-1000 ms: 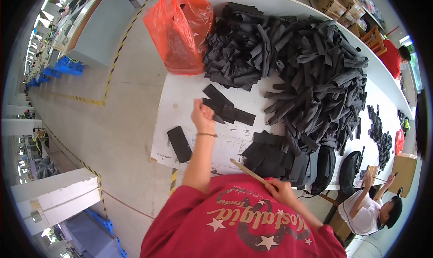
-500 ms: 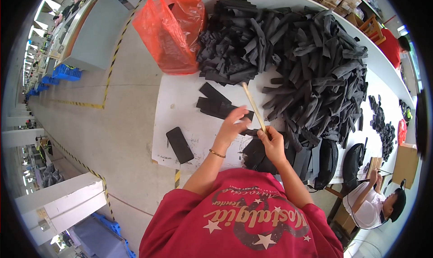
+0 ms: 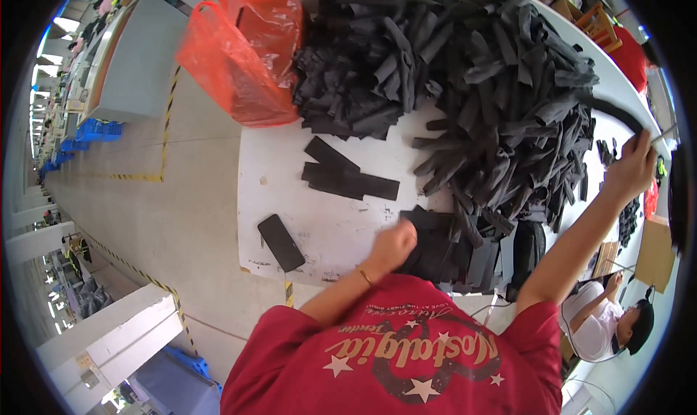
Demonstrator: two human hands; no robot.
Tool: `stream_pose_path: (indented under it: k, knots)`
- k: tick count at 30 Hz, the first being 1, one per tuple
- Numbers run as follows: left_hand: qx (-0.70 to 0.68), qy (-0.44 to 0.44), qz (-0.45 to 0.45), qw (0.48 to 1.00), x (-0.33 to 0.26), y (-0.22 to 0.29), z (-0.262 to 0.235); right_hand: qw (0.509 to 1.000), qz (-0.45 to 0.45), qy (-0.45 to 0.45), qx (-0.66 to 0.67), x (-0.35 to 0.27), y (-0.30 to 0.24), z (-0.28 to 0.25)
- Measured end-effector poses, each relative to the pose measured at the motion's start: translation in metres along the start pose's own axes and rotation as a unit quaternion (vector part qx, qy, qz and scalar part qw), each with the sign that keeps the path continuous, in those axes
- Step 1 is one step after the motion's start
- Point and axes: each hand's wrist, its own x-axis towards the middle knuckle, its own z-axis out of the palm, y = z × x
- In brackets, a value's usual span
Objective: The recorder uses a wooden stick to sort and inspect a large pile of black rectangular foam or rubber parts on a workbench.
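Note:
My right hand [image 3: 630,170] is stretched out to the far right, its fingers closed round the end of a black fabric strip [image 3: 618,113]. The strip curves from these fingers to the large heap of black fabric pieces [image 3: 501,96]. A thin pale stick [image 3: 664,133] shows just beyond the same hand. Close to my body, my left hand [image 3: 396,244] is curled and slightly blurred; whether anything is in it is hidden. Beside it lies a stack of flat black pieces [image 3: 435,248]. A few flat black strips [image 3: 348,179] lie on the white table [image 3: 341,226].
A black phone [image 3: 282,242] lies near the table's left edge. An orange-red plastic bag [image 3: 247,59] stands at the far left corner. At right are a black padded object [image 3: 528,248], a cardboard box [image 3: 646,259] and a seated person in white [image 3: 592,321].
My right hand has swung from the table's middle to the far right. My left hand has come back toward my body and curled. The wooden stick has left the table's middle.

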Motion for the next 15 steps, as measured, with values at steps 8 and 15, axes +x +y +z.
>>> stream_pose_path:
  k: [8,15]
  knots:
    - [0.354,0.013,0.172,0.919,0.068,-0.091,-0.054,0.938,0.225,-0.037,0.262,0.059,0.018,0.077]
    - [0.195,0.001,0.098,0.976,0.075,-0.064,-0.078,0.966,0.17,-0.111,0.163,0.052,0.044,0.082]
